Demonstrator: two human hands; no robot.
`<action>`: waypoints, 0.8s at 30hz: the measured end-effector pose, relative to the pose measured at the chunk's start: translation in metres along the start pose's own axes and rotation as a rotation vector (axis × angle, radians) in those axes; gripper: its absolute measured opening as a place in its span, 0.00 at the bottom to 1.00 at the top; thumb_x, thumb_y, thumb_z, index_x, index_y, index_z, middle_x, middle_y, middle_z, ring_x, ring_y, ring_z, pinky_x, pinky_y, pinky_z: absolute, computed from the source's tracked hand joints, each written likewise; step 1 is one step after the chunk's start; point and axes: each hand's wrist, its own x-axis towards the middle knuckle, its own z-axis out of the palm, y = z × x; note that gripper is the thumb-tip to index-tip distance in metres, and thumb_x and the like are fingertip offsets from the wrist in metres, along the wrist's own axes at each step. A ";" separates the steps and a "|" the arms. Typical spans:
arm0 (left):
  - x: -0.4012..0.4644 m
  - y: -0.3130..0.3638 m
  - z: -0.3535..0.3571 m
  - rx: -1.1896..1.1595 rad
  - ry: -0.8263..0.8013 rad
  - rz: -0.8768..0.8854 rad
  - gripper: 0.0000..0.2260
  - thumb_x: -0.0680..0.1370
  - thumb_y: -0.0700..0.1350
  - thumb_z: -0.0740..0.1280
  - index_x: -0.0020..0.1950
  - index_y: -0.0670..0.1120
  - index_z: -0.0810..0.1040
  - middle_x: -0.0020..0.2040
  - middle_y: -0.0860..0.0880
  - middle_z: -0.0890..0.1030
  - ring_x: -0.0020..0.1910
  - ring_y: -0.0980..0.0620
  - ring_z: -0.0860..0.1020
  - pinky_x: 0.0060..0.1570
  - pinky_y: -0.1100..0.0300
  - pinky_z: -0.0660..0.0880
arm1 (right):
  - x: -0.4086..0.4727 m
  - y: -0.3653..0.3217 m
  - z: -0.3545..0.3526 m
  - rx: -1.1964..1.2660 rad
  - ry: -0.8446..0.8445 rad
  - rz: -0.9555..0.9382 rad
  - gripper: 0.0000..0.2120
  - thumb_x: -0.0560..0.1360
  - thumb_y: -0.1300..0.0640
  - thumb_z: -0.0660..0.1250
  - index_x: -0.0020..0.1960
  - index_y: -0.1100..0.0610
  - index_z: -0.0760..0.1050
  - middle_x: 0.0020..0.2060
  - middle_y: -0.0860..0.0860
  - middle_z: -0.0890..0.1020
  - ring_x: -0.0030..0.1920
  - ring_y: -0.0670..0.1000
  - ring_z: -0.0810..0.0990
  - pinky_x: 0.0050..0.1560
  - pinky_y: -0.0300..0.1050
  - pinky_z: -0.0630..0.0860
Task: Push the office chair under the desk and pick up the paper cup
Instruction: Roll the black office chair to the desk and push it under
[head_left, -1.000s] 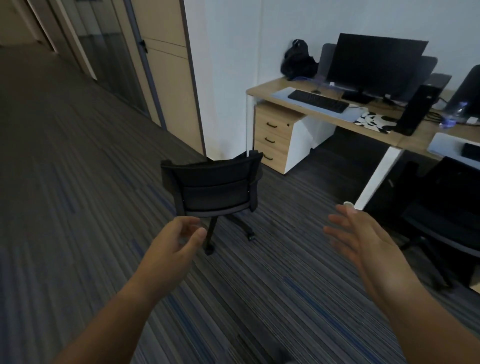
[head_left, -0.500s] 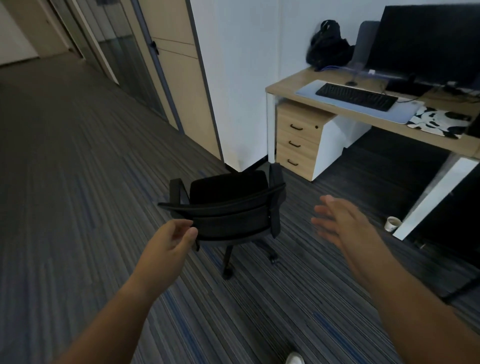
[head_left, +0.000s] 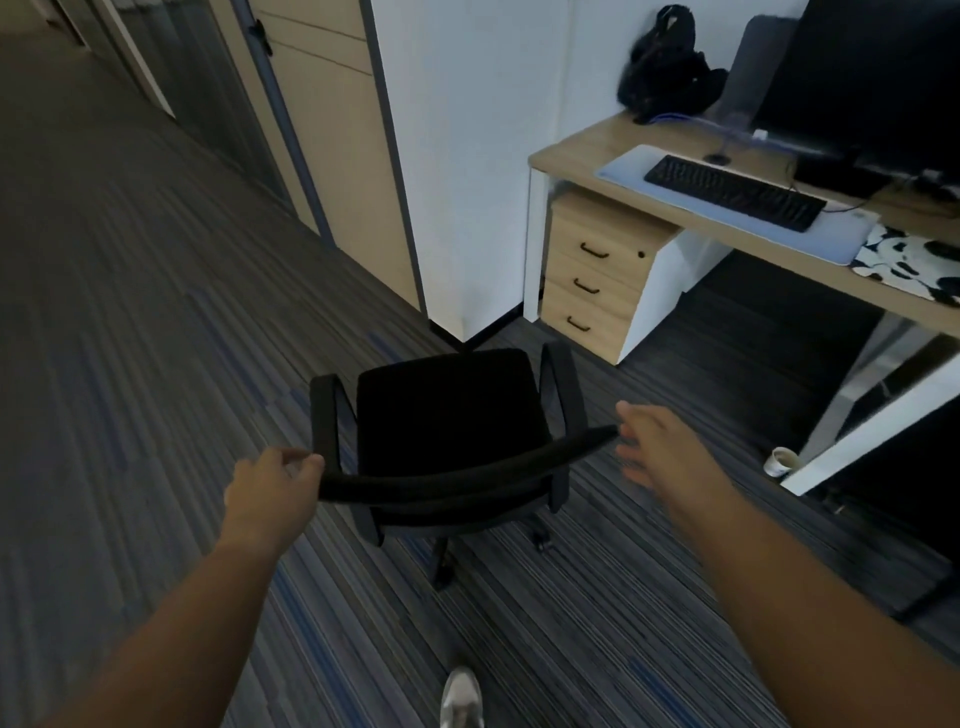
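Left grip (head_left: 272, 486) closes on the office chair (head_left: 447, 441) backrest's left end; right grip (head_left: 657, 444) spread apart at its right end. Paper cup (head_left: 781, 461) stands right of the chair, beside the desk (head_left: 566, 156) leg.

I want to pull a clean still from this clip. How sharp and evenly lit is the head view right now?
Head view: dim and uneven, with the white wall bright and the carpet murky; the right hand is smeared by motion, the left hand at the office chair backrest is crisper; wide-angle bending tilts the desk; the paper cup is small and soft.
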 end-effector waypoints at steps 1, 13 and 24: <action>0.010 -0.003 0.001 0.029 -0.022 -0.041 0.20 0.79 0.56 0.63 0.66 0.45 0.78 0.65 0.35 0.75 0.61 0.34 0.76 0.58 0.44 0.76 | 0.008 -0.002 0.006 -0.041 0.017 0.005 0.10 0.80 0.40 0.65 0.55 0.44 0.77 0.57 0.48 0.80 0.56 0.48 0.79 0.61 0.51 0.77; 0.061 -0.038 0.045 -0.354 -0.278 -0.406 0.22 0.81 0.47 0.67 0.70 0.35 0.73 0.60 0.37 0.79 0.58 0.39 0.78 0.53 0.51 0.72 | 0.087 0.005 0.062 -0.831 0.164 0.042 0.22 0.81 0.55 0.62 0.74 0.60 0.72 0.67 0.64 0.77 0.65 0.62 0.76 0.65 0.56 0.74; 0.054 -0.036 0.065 -0.406 -0.228 -0.338 0.24 0.83 0.46 0.64 0.77 0.39 0.66 0.71 0.38 0.74 0.68 0.39 0.73 0.62 0.51 0.68 | 0.087 0.039 0.048 -0.728 0.215 0.011 0.17 0.79 0.58 0.68 0.65 0.65 0.78 0.68 0.61 0.74 0.51 0.52 0.75 0.49 0.43 0.73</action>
